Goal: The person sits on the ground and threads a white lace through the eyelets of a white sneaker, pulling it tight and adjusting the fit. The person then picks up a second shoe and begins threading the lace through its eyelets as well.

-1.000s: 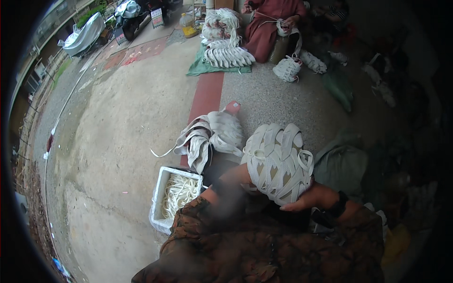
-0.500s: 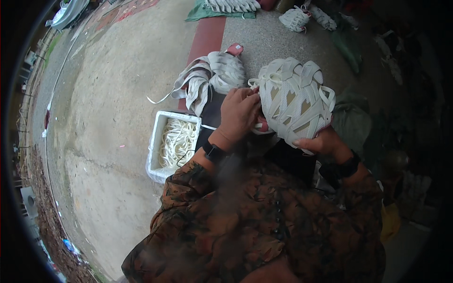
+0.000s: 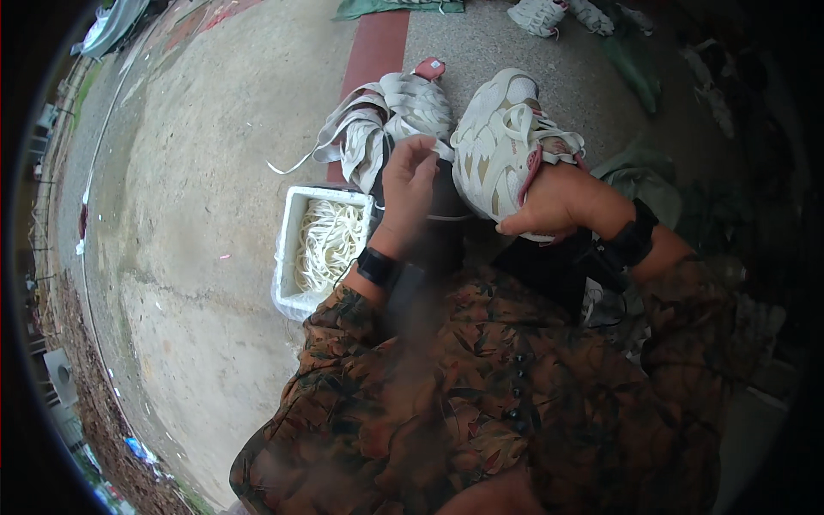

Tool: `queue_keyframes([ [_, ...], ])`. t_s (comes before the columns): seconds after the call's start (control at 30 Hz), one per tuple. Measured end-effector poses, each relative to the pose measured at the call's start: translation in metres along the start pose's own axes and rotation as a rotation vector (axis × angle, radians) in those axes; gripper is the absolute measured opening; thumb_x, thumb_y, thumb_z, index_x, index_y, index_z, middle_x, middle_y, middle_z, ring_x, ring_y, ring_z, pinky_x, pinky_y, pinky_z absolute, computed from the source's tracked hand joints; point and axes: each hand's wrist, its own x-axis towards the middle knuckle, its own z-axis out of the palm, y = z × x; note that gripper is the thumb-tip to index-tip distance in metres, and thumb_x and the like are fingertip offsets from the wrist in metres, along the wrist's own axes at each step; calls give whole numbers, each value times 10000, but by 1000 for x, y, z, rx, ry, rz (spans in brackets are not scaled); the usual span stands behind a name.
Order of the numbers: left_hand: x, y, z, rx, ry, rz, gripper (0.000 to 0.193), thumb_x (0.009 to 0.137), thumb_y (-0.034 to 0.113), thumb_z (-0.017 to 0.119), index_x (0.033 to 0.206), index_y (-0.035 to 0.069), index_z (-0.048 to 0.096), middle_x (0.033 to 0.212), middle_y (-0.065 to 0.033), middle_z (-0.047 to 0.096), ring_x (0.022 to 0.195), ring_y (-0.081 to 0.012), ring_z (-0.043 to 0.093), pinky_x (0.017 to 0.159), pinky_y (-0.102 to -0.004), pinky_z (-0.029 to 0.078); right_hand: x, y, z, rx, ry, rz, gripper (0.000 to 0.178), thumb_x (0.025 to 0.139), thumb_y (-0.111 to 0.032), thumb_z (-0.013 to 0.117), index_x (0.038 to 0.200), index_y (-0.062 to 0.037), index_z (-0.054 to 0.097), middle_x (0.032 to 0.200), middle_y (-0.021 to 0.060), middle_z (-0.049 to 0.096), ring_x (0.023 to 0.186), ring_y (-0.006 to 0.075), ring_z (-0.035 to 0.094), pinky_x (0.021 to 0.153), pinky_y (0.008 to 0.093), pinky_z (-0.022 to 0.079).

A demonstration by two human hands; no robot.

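Note:
My right hand (image 3: pixel 558 202) grips a white sneaker (image 3: pixel 491 142) near its heel, thumb along the lower edge. The shoe has tan panels, white laces and a dark pink lining, and is tilted sideways above my lap. To its left, my left hand (image 3: pixel 408 184) is raised with its fingers curled together. White material shows by those fingertips, but I cannot make out whether they hold it. Just beyond the left hand lies a bundle of white shoe uppers (image 3: pixel 416 101) with loose straps and a pink tongue at its top.
A white foam box (image 3: pixel 294 225) lined with clear plastic, full of tangled white laces (image 3: pixel 330 245), stands left of my left forearm. Farther off are more white shoes (image 3: pixel 538 15) and a green cloth (image 3: pixel 369 8). A dull green sack (image 3: pixel 639 184) lies right of the sneaker.
The sneaker has turned, now showing its laced top and opening. My left hand has come away from it, to the left. My right hand has shifted up around the heel.

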Motion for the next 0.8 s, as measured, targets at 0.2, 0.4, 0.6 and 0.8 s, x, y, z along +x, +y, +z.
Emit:
queue_keyframes([
  [0.2,0,150,86,-219,-1132,658,382,896,297,596,1101,-24,570,1022,-99,607,948,-185,582,860,-310,446,-28,8,19,187,223,-70,524,760,-411,644,1131,-42,612,1105,154,617,1051,251,582,902,311,440],
  [0.4,23,109,127,-179,-1054,308,450,936,389,506,1068,-32,592,996,-101,622,949,-183,583,862,-303,444,-24,31,39,344,458,-304,400,814,-316,658,1093,-33,617,1039,117,633,1000,211,601,853,289,459],
  [0.6,23,107,133,-43,-1023,240,483,954,418,446,1034,-32,602,926,-86,628,901,-166,588,836,-290,455,-58,31,48,454,624,-348,229,895,-144,551,1058,16,575,1028,126,604,999,210,570,873,327,434],
  [0.8,21,108,134,-12,-944,183,616,959,525,326,1089,-27,566,863,-93,620,819,-156,599,756,-272,476,-99,22,17,615,872,-460,156,870,-85,568,770,33,549,719,91,581,645,196,564,610,315,458],
])
